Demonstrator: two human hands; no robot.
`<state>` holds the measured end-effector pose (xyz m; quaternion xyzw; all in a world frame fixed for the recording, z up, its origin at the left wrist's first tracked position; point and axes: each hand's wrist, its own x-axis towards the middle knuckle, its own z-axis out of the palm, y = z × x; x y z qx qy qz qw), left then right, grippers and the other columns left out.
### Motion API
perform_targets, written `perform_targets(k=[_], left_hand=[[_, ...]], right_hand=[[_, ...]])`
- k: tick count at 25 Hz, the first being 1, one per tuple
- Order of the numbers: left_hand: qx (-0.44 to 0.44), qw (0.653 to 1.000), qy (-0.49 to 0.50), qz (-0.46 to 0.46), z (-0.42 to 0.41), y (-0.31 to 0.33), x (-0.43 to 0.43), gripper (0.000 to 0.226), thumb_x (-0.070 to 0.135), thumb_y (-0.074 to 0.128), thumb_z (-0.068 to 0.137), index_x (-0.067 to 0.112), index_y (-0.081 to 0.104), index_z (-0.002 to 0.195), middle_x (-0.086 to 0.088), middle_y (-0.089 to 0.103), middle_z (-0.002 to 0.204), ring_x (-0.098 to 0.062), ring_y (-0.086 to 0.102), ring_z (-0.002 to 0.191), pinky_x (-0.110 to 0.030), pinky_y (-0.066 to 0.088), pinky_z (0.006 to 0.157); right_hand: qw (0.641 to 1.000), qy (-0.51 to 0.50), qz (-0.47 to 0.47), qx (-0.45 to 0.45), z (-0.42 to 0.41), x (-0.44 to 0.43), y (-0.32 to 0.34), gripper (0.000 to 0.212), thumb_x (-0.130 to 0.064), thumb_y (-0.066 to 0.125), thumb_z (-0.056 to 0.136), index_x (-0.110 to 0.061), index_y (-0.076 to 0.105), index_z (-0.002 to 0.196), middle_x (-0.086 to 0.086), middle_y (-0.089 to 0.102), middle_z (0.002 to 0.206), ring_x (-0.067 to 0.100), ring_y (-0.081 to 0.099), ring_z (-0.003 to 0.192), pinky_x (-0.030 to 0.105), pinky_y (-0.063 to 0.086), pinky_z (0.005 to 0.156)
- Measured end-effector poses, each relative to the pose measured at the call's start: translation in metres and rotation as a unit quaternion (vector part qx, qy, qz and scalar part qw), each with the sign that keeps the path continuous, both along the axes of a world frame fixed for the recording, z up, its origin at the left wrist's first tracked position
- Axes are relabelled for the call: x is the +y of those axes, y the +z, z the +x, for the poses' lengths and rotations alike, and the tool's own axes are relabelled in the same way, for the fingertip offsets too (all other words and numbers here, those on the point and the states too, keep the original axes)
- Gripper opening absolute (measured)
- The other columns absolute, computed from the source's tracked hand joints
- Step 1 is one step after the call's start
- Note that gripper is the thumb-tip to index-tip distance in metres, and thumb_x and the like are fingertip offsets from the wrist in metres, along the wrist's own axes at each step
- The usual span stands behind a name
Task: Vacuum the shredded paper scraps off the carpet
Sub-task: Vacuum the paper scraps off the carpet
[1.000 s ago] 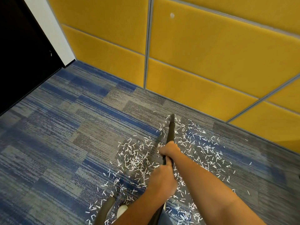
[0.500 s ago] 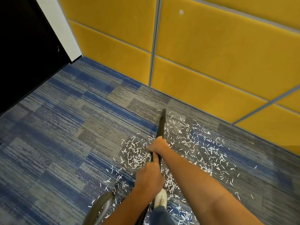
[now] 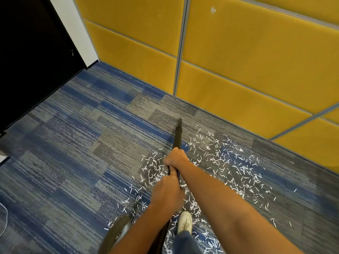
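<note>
While clamped on the black wand (image 3: pixel 177 136), sit one behind the other: right hand (image 3: pixel 175 158) farther, left hand (image 3: pixel 167 193) just nearer, fingers of both together and curled round it. Points far, toward the yellow wall (image 3: pixel 238 61), tip over bare carpet (image 3: pixel 73 143) just past the far-left edge of the scraps (image 3: pixel 225 162). Cannot tell whether touching. Lie thick right of the wand and nearer, under both arms, round a pale shoe (image 3: pixel 185 222). Curves grey at near left: a hose (image 3: pixel 117 232).
</note>
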<state>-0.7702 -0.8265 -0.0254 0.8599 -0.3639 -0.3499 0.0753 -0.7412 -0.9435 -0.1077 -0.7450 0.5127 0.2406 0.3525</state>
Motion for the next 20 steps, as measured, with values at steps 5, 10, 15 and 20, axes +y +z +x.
perform_targets(k=[5, 10, 15, 20], left_hand=[[-0.013, 1.000, -0.009, -0.005, 0.000, -0.002, 0.004, 0.067, 0.012, 0.044, 0.095, 0.011, 0.008, 0.152, -0.009, 0.062, 0.111, -0.025, 0.060, 0.101, -0.034, 0.046, 0.080], [-0.002, 1.000, -0.029, 0.002, 0.007, -0.004, -0.001, 0.066, 0.013, 0.046, 0.096, 0.013, 0.010, 0.152, -0.009, 0.062, 0.110, -0.026, 0.061, 0.100, -0.033, 0.047, 0.077], [-0.008, 0.999, -0.040, 0.015, 0.002, -0.007, 0.019, 0.073, 0.016, 0.049, 0.095, 0.013, 0.004, 0.153, -0.009, 0.061, 0.114, -0.024, 0.060, 0.103, -0.033, 0.047, 0.081], [-0.004, 0.999, -0.030, 0.010, 0.003, -0.002, 0.056, 0.073, 0.019, 0.052, 0.096, 0.010, 0.005, 0.151, -0.009, 0.062, 0.113, -0.023, 0.060, 0.102, -0.025, 0.041, 0.073]], right_hand=[[1.000, -0.007, -0.009, -0.005, 0.001, 0.003, -0.005, 0.049, -0.018, 0.061, 0.084, -0.003, 0.041, 0.127, 0.010, 0.055, 0.115, 0.023, 0.061, 0.098, 0.030, 0.054, 0.076], [1.000, -0.025, 0.000, 0.008, 0.001, -0.004, -0.006, 0.042, -0.020, 0.061, 0.084, 0.001, 0.053, 0.120, 0.008, 0.058, 0.099, 0.019, 0.061, 0.085, 0.026, 0.054, 0.067], [1.000, 0.000, -0.002, 0.016, -0.006, 0.015, -0.007, 0.039, -0.021, 0.061, 0.083, 0.001, 0.056, 0.114, 0.007, 0.057, 0.092, 0.017, 0.057, 0.074, 0.018, 0.041, 0.043], [1.000, -0.005, 0.013, 0.001, 0.001, 0.052, -0.016, 0.047, -0.020, 0.062, 0.081, 0.001, 0.048, 0.121, 0.011, 0.059, 0.109, 0.021, 0.059, 0.084, 0.028, 0.054, 0.065]])
